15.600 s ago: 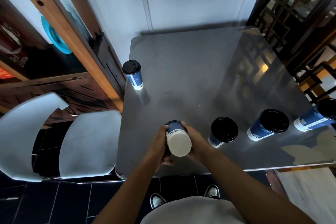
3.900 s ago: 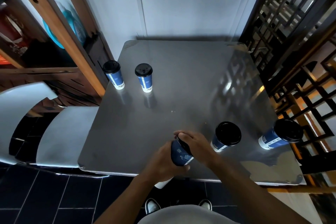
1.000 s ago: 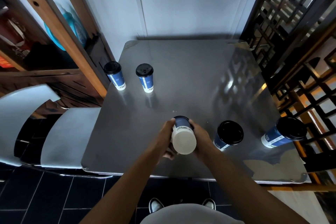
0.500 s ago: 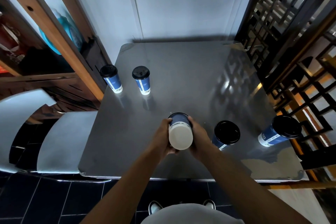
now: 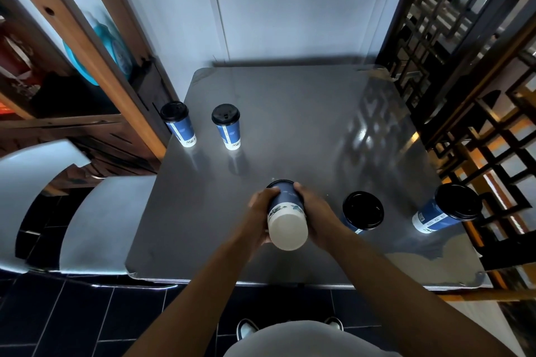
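A blue paper cup (image 5: 285,211) is held between both my hands above the near middle of the steel table (image 5: 304,130). It is tipped so that its white base faces me and its black-lidded end points away and down. My left hand (image 5: 259,207) grips its left side, and my right hand (image 5: 314,211) grips its right side. Two upright lidded blue cups (image 5: 178,124) (image 5: 227,127) stand at the table's left edge. Two more lidded cups (image 5: 361,213) (image 5: 445,210) stand to the right of my hands.
A wooden shelf frame (image 5: 95,61) with a turquoise plate (image 5: 110,49) stands left of the table. White chairs (image 5: 95,220) sit at the near left. A dark lattice screen (image 5: 464,66) runs along the right side. My shoes (image 5: 246,329) show on the dark tiled floor.
Over the last second the cup stays gripped in both hands, base toward me; hands and cup barely shifted. Since 15.6 s ago, a second cup has joined the left edge.
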`<state>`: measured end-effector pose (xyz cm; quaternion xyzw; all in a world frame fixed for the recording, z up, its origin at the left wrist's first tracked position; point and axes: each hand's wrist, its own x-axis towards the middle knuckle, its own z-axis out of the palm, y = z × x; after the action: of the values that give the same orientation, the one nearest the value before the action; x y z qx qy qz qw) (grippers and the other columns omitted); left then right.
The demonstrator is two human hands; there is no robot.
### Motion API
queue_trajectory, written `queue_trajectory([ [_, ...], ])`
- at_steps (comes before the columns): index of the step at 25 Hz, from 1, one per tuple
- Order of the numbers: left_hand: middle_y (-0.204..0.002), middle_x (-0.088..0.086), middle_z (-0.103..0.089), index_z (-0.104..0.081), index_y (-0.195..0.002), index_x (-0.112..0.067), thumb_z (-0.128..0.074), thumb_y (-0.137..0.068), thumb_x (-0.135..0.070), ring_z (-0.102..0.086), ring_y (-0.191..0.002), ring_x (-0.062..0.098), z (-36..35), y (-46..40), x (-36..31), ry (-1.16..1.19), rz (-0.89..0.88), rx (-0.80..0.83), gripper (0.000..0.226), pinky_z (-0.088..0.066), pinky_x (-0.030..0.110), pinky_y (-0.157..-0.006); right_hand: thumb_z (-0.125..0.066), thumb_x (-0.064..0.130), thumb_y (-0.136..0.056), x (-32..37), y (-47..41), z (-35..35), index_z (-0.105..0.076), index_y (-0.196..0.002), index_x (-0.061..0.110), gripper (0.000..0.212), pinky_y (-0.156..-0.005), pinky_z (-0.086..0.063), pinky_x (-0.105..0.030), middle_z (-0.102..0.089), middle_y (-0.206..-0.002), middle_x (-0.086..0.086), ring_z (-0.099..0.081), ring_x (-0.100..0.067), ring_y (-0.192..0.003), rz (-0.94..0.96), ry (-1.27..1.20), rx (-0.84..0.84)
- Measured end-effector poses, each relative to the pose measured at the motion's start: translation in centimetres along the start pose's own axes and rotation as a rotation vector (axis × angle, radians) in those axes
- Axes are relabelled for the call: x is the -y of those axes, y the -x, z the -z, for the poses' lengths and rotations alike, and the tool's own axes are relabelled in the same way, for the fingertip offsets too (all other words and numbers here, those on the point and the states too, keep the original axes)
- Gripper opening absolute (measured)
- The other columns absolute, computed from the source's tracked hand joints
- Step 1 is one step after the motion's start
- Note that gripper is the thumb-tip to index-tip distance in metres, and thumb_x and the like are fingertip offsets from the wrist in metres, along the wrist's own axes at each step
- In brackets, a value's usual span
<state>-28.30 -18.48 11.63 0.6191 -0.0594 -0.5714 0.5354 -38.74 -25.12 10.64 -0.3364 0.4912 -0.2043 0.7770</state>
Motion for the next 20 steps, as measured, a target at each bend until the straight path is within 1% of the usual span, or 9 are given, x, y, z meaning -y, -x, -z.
queue_trajectory([
  [2, -0.077, 0.016, -0.069, -0.059, -0.115, -0.002, -0.054, -0.095, -0.033, -0.068, -0.050, 0.023, 0.0, -0.3, -0.2, 0.069, -0.012, 0.001, 0.037, -0.053, 0.026, -0.044, -0.051, 0.040, -0.101, -0.1, 0.0, -0.1, -0.065, -0.120, 0.007, 0.041, -0.064, -0.060, -0.034, -0.075, -0.102, -0.016, -0.073, -0.025, -0.076, 0.009, -0.025, -0.047],
  [5, -0.061, 0.006, -0.070, -0.062, -0.102, -0.009, -0.044, -0.099, -0.039, -0.067, -0.048, 0.019, -0.1, 0.1, -0.4, 0.130, 0.037, 0.014, 0.036, -0.049, 0.023, -0.038, -0.049, 0.035, -0.103, -0.3, 0.0, -0.2, -0.067, -0.116, 0.008, 0.035, -0.055, -0.059, -0.030, -0.075, -0.105, -0.011, -0.073, -0.022, -0.083, 0.014, -0.087, -0.054],
  [8, -0.076, 0.008, -0.068, -0.061, -0.111, -0.012, -0.043, -0.098, -0.045, -0.066, -0.063, 0.024, -0.3, 0.2, -0.4, 0.104, 0.048, 0.013, 0.040, -0.052, 0.026, -0.041, -0.046, 0.034, -0.104, -0.4, 0.0, 0.0, -0.069, -0.101, 0.011, 0.033, -0.047, -0.057, -0.027, -0.079, -0.081, -0.004, -0.075, -0.017, -0.066, 0.031, -0.084, -0.058],
  [10, -0.078, 0.008, -0.068, -0.063, -0.107, -0.015, -0.045, -0.096, -0.051, -0.066, -0.068, 0.025, -0.4, 0.1, -0.3, 0.027, 0.062, -0.005, 0.042, -0.053, 0.029, -0.045, -0.046, 0.033, -0.104, -0.4, -0.2, 0.3, -0.070, -0.094, 0.011, 0.034, -0.045, -0.055, -0.025, -0.078, -0.072, -0.003, -0.074, -0.015, -0.059, 0.048, -0.087, -0.049],
  [12, -0.074, 0.007, -0.068, -0.064, -0.100, -0.018, -0.047, -0.091, -0.055, -0.067, -0.067, 0.026, -0.3, 0.0, -0.2, -0.046, 0.065, -0.022, 0.042, -0.053, 0.032, -0.051, -0.047, 0.034, -0.103, -0.2, -0.2, 0.5, -0.070, -0.092, 0.011, 0.034, -0.046, -0.054, -0.023, -0.078, -0.070, -0.003, -0.074, -0.015, -0.059, 0.060, -0.065, -0.047],
  [14, -0.078, 0.011, -0.067, -0.062, -0.100, -0.015, -0.053, -0.079, -0.059, -0.066, -0.074, 0.031, 0.0, -0.1, -0.4, -0.085, 0.073, -0.031, 0.050, -0.053, 0.037, -0.060, -0.048, 0.038, -0.101, -0.1, -0.2, 0.5, -0.071, -0.095, 0.011, 0.035, -0.048, -0.055, -0.024, -0.078, -0.073, -0.004, -0.074, -0.016, -0.060, 0.070, -0.014, -0.042],
  [17, -0.096, 0.020, -0.065, -0.062, -0.123, -0.006, -0.056, -0.058, -0.057, -0.064, -0.087, 0.039, -0.3, 0.3, -1.0, -0.087, 0.088, -0.025, 0.082, -0.050, 0.047, -0.078, -0.049, 0.046, -0.098, 0.3, -0.1, 0.3, -0.070, -0.107, 0.017, 0.037, -0.053, -0.057, -0.027, -0.079, -0.082, -0.004, -0.075, -0.018, -0.068, 0.095, 0.075, -0.056],
  [19, -0.097, 0.023, -0.064, -0.055, -0.132, -0.003, -0.062, -0.059, -0.054, -0.066, -0.077, 0.037, -0.5, 0.4, -1.2, -0.031, 0.046, 0.012, 0.089, -0.053, 0.044, -0.076, -0.047, 0.050, -0.096, 0.5, 0.0, 0.1, -0.070, -0.103, 0.023, 0.036, -0.053, -0.057, -0.027, -0.080, -0.081, -0.001, -0.076, -0.017, -0.069, 0.109, 0.134, -0.066],
  [20, -0.093, 0.022, -0.064, -0.054, -0.132, -0.002, -0.064, -0.067, -0.050, -0.068, -0.068, 0.032, -0.5, 0.4, -1.3, 0.004, 0.009, 0.031, 0.082, -0.056, 0.039, -0.068, -0.046, 0.051, -0.096, 0.5, 0.0, 0.1, -0.070, -0.100, 0.025, 0.035, -0.051, -0.056, -0.026, -0.079, -0.079, 0.001, -0.076, -0.015, -0.068, 0.114, 0.144, -0.072],
])
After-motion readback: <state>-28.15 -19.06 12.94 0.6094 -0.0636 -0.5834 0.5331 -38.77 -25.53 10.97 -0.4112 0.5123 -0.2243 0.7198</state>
